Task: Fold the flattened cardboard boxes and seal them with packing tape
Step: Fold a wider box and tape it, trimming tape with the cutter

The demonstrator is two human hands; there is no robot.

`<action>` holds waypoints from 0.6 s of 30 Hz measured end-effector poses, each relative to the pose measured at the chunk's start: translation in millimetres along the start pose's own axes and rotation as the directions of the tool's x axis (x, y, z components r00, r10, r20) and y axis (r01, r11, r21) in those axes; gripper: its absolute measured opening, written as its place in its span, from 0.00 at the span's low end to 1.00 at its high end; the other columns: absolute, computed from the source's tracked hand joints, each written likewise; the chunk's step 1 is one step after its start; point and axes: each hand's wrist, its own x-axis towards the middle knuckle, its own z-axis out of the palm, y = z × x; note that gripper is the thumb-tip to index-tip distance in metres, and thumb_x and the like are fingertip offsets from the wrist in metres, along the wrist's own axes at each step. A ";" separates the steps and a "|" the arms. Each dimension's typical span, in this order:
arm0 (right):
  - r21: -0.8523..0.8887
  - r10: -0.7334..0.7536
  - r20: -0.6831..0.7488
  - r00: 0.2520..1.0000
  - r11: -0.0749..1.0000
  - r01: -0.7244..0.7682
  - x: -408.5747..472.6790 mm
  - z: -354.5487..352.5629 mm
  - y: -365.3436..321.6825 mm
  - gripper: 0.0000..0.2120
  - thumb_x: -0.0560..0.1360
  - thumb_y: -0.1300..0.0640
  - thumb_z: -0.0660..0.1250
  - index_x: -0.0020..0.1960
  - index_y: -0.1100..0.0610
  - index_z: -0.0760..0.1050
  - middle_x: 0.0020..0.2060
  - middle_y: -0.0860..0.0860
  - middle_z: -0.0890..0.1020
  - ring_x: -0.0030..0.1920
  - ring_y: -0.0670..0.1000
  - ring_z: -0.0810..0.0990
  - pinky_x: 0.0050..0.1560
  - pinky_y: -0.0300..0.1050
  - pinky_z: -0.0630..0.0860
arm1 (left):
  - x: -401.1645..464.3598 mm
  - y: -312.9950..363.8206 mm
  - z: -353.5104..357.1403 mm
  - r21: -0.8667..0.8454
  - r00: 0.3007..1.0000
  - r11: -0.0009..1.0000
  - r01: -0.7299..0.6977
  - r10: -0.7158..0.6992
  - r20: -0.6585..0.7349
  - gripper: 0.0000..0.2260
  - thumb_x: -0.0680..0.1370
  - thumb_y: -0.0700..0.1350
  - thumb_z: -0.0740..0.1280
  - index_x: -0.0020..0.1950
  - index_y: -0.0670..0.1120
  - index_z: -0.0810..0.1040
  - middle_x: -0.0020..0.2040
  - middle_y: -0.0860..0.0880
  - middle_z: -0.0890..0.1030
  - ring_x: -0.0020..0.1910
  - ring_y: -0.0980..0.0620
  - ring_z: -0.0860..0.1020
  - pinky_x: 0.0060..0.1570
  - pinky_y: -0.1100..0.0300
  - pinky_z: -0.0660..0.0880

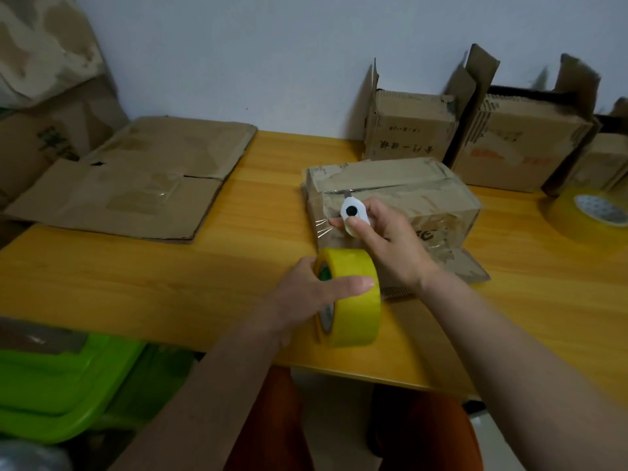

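Brown folded cardboard box on the yellow wooden bench, just past both hands. Left hand gripping the yellow roll of packing tape, nearer the body. Right hand pinching a small white cutter, blade at the box's taped seam, closer to the box. Seam running left to right.

Pale wall, yellow wooden table
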 end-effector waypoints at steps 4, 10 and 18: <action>-0.009 0.010 -0.006 1.000 1.000 -0.010 1.5 -0.3 -1.8 0.11 0.80 0.56 0.62 0.52 0.65 0.71 0.48 0.57 0.84 0.54 0.40 0.81 0.48 0.37 0.76 | -9.3 -2.1 2.4 -0.021 0.997 0.999 0.046 -0.045 0.057 0.39 0.54 0.65 0.79 0.61 0.50 0.78 0.54 0.49 0.84 0.53 0.48 0.82 0.58 0.45 0.77; 0.057 0.061 -0.026 0.998 0.997 -0.060 5.2 0.9 -5.4 0.03 0.80 0.57 0.63 0.50 0.56 0.73 0.45 0.48 0.86 0.53 0.45 0.82 0.50 0.43 0.77 | -5.9 6.1 6.3 -0.244 0.997 0.968 0.065 -0.075 -0.033 0.23 0.65 0.63 0.75 0.51 0.49 0.83 0.45 0.51 0.86 0.43 0.56 0.84 0.48 0.57 0.76; -0.197 -0.027 -0.129 0.991 0.980 0.001 -7.3 -12.4 -19.8 0.06 0.77 0.55 0.67 0.52 0.53 0.80 0.44 0.48 0.83 0.45 0.48 0.80 0.48 0.46 0.77 | 16.9 10.2 15.3 -0.460 0.906 0.875 0.147 -0.306 -0.294 0.07 0.68 0.47 0.71 0.36 0.44 0.79 0.32 0.46 0.75 0.32 0.48 0.73 0.35 0.56 0.69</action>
